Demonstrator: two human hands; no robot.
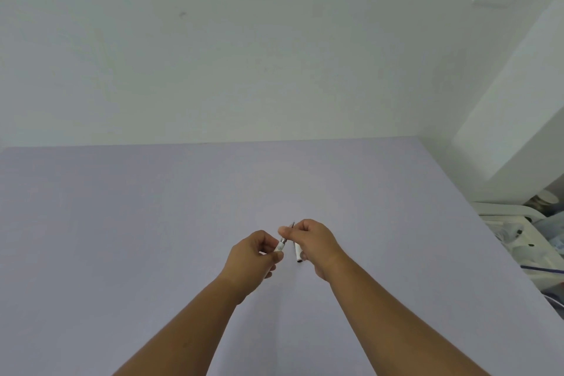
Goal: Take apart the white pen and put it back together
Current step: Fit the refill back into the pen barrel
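Both hands meet above the middle of the pale lilac table [152,223]. My left hand [254,256] pinches the white pen barrel [279,247], whose metal-ringed end points up to the right. My right hand [311,241] grips the pen's front end between thumb and forefinger, and a thin dark tip [293,224] pokes out above its fingers. A second white piece, a short tube with a dark end [298,253], hangs down from the same hand. The fingers hide the joint between barrel and tip.
A white wall rises behind the table's far edge. Past the table's right edge lie white plastic items, cables and clutter [518,232]. A white ledge [503,131] juts out at the right corner.
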